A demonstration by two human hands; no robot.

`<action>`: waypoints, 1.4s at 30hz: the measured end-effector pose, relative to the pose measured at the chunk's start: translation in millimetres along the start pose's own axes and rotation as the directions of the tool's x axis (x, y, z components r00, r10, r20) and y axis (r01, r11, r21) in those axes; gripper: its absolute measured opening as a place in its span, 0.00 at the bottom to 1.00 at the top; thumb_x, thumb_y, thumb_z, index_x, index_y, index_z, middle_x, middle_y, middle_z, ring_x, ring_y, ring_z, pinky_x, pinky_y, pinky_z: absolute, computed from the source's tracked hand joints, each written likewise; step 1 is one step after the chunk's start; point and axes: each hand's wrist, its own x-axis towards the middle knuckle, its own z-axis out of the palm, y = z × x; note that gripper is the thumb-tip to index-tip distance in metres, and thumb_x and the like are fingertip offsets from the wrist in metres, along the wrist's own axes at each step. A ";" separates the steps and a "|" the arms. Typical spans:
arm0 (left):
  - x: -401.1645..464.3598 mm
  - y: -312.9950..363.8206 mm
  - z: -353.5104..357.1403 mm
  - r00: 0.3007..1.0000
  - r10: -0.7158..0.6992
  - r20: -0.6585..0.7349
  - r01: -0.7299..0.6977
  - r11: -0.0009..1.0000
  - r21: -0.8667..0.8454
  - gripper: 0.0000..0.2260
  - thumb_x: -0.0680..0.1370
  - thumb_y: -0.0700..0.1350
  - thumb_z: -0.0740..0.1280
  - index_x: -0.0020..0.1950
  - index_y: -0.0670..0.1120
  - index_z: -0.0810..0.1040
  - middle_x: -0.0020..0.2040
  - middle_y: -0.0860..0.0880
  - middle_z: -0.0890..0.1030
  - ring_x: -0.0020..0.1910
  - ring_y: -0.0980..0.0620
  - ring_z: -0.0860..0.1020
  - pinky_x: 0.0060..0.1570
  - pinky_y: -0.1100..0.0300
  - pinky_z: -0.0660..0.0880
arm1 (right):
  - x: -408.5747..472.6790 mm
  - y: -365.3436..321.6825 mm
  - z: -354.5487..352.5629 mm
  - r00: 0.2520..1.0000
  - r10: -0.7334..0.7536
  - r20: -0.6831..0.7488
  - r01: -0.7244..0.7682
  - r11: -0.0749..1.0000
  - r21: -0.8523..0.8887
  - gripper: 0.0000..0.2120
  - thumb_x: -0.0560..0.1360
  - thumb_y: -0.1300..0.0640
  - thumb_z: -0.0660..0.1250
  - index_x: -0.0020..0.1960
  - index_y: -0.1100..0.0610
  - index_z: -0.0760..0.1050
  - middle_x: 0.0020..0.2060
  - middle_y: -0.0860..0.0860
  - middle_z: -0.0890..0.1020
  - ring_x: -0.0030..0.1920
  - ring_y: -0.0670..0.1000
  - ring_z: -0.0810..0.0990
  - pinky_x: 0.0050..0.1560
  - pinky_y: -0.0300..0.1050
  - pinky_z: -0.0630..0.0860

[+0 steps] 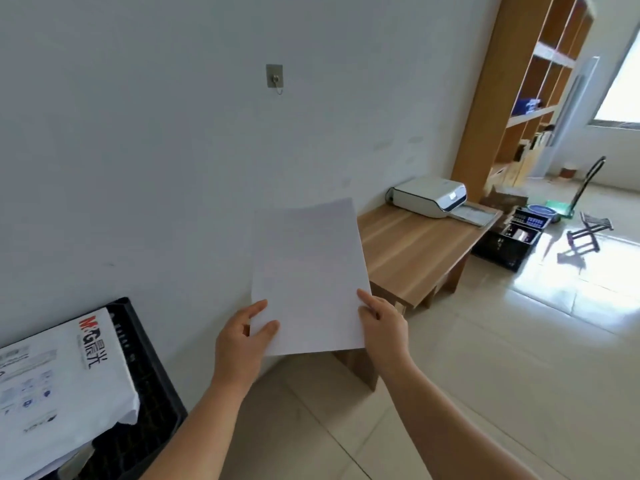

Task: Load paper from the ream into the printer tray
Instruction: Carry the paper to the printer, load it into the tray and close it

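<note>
Both hands are holding a stack of white paper point(306, 275) up in the air: the left hand point(242, 344) is pinching its lower left corner, the right hand point(382, 323) its lower right edge (sheets rising above both grips), well short of the printer point(429, 196) on the wooden bench point(412, 251).

— The paper point(306, 275) is plain white, and the ream point(59, 379) wrapper is white with red and black lettering, in a black crate point(152, 382).

— The printer point(429, 196) is white over grey, on a bench point(412, 251) of striped light-brown woodgrain. Pale grey wall point(156, 150).
</note>
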 end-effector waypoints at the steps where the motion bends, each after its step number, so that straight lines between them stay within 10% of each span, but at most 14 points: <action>1: 6.2 2.7 15.4 1.000 0.017 0.014 -0.017 1.000 0.004 0.17 0.74 0.43 0.71 0.62 0.53 0.76 0.49 0.61 0.74 0.45 0.69 0.74 0.47 0.75 0.68 | 8.8 2.2 -11.1 0.999 -0.006 -0.031 0.006 1.000 0.014 0.15 0.78 0.62 0.62 0.62 0.51 0.79 0.50 0.35 0.76 0.48 0.39 0.77 0.44 0.30 0.71; 4: 20.2 14.3 63.9 0.996 0.068 0.053 -0.069 0.997 0.014 0.17 0.74 0.40 0.72 0.62 0.48 0.77 0.47 0.63 0.75 0.41 0.77 0.74 0.39 0.82 0.68 | 35.2 11.5 -49.1 0.995 -0.027 -0.100 0.033 0.997 0.067 0.15 0.78 0.62 0.63 0.61 0.50 0.79 0.54 0.39 0.79 0.50 0.43 0.78 0.51 0.36 0.76; 15: 49.7 73.1 256.4 0.960 0.178 0.216 -0.168 0.984 -0.064 0.17 0.74 0.44 0.72 0.61 0.55 0.76 0.57 0.50 0.79 0.54 0.52 0.78 0.46 0.67 0.74 | 130.4 18.6 -216.7 0.965 -0.088 -0.246 0.121 0.985 0.125 0.15 0.80 0.63 0.61 0.64 0.56 0.76 0.56 0.49 0.78 0.47 0.42 0.76 0.35 0.23 0.72; 29: 93.7 101.6 485.3 0.890 0.221 0.400 -0.204 0.975 -0.084 0.18 0.75 0.47 0.70 0.64 0.54 0.73 0.52 0.52 0.80 0.46 0.55 0.80 0.38 0.65 0.77 | 268.6 78.0 -383.7 0.921 -0.058 -0.386 0.077 0.996 0.034 0.16 0.78 0.63 0.62 0.64 0.54 0.77 0.54 0.47 0.80 0.49 0.41 0.77 0.40 0.23 0.72; 42: 225.7 126.2 745.9 0.855 0.252 0.454 -0.170 0.962 -0.214 0.17 0.73 0.45 0.72 0.55 0.65 0.76 0.55 0.54 0.81 0.49 0.56 0.81 0.50 0.52 0.80 | 492.3 97.8 -524.4 0.873 -0.046 -0.485 0.007 0.997 -0.081 0.16 0.76 0.63 0.64 0.62 0.55 0.79 0.46 0.45 0.80 0.41 0.41 0.76 0.41 0.30 0.71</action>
